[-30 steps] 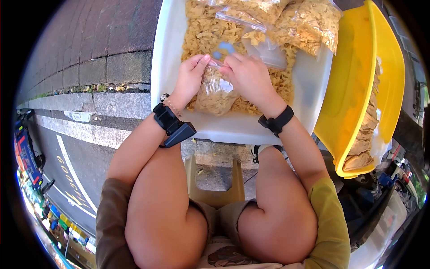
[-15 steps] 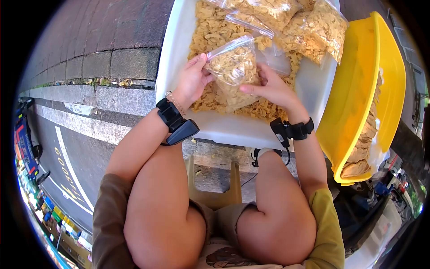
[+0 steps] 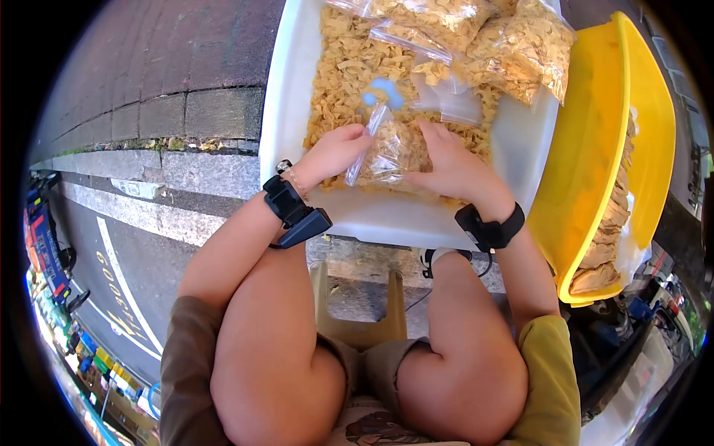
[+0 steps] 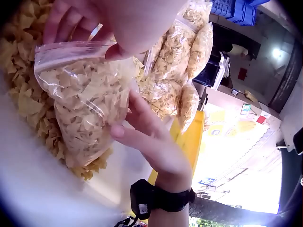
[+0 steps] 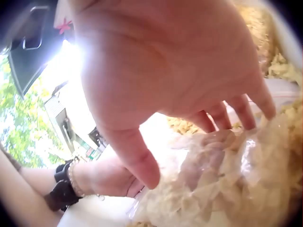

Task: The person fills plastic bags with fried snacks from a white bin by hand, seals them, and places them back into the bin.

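A clear zip bag (image 3: 394, 152) filled with pale, flat dried flakes sits on a layer of loose flakes (image 3: 342, 52) in the white tub. Its zip edge (image 4: 78, 47) faces left in the head view. My left hand (image 3: 340, 152) pinches that edge, with the thumb in front and the fingers behind, as the left wrist view shows. At the bag's other side my right hand (image 3: 461, 167) rests with spread, nearly straight fingers (image 5: 218, 116) along the plastic. The right thumb (image 4: 130, 137) lies against the bag's lower side.
The white tub (image 3: 364, 223) stands in front of my knees. Several filled zip bags (image 3: 520, 56) lie at its far right, near a flat clear bag (image 3: 461, 108). A yellow basin (image 3: 576, 171) with brown, folded pieces (image 3: 606, 238) adjoins it. Light blue patches (image 3: 387, 93) show among the flakes.
Both hands were at the bag's top edge; the right hand then moved to its side. The bag was lifted and turned, then lowered, its zip edge now facing left.
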`<action>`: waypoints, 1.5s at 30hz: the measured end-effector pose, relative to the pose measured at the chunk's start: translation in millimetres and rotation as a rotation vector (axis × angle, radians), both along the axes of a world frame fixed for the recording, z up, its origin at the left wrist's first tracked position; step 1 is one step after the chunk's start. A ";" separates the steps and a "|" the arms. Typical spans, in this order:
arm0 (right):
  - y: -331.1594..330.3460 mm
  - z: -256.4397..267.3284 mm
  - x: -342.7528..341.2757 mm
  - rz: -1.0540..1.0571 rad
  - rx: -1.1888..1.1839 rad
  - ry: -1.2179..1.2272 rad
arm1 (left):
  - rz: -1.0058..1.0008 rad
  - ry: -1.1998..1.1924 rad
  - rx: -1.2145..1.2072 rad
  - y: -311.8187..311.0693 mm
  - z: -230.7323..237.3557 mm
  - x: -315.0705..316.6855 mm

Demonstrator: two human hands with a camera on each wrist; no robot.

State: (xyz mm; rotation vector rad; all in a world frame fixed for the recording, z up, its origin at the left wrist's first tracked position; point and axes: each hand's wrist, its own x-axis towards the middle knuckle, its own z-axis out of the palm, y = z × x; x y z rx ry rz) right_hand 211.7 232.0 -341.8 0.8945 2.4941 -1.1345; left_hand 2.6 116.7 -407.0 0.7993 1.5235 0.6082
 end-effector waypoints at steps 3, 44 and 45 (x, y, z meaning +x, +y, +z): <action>-6.6 28.3 -7.1 0.048 0.262 -0.066 | -0.072 0.097 -0.067 -0.4 -1.5 -3.3; 13.9 -43.0 -41.8 0.039 -0.952 -0.602 | -0.925 0.363 0.042 17.5 -13.6 43.1; 9.9 -41.1 -41.8 0.100 -1.053 -0.730 | -0.910 0.354 0.017 19.0 -11.3 43.3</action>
